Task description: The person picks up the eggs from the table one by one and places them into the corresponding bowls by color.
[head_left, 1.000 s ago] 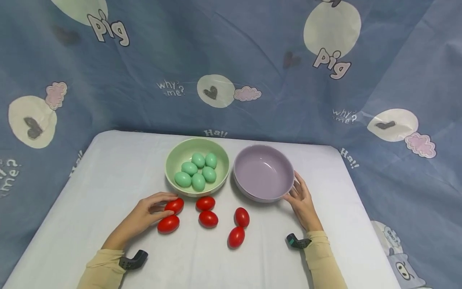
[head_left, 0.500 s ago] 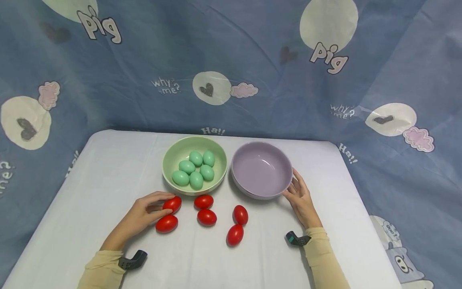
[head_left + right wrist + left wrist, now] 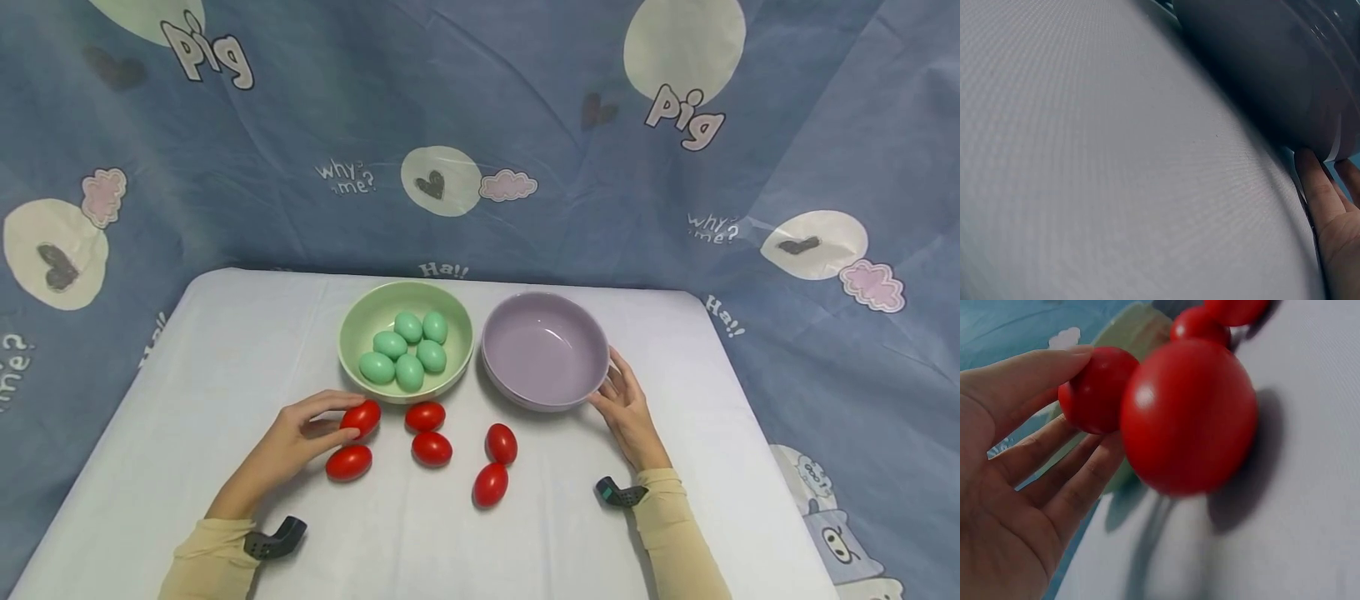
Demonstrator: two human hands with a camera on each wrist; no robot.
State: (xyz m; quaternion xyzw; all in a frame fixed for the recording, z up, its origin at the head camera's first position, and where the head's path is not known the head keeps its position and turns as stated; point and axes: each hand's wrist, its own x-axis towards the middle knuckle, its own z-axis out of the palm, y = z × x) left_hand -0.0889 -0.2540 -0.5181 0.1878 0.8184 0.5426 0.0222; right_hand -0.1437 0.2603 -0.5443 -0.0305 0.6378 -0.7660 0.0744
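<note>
My left hand [image 3: 303, 433] pinches a glossy red toy egg [image 3: 361, 419] between thumb and fingers, just in front of the green bowl [image 3: 348, 358]. In the left wrist view, the thumb [image 3: 1054, 365] lies on one side of that egg [image 3: 1099, 390] and fingers on the other. Another red egg [image 3: 348, 462] lies nearest it. Several pale green eggs [image 3: 410, 372] sit inside the green bowl. My right hand [image 3: 630, 417] touches the outer right side of the purple bowl [image 3: 546, 354] with extended fingers; in the right wrist view, fingertips meet the bowl's wall [image 3: 1272, 75].
Two red eggs [image 3: 431, 448] lie close together in front of the green bowl. Another pair [image 3: 491, 485] lies farther right, in front of the purple bowl. The white-covered table [image 3: 555, 533] ends at a blue patterned cloth [image 3: 300, 225] behind.
The pinched red egg has shifted slightly away from the red egg below it, widening the gap. The right hand stays at the purple bowl. The head view has shifted slightly.
</note>
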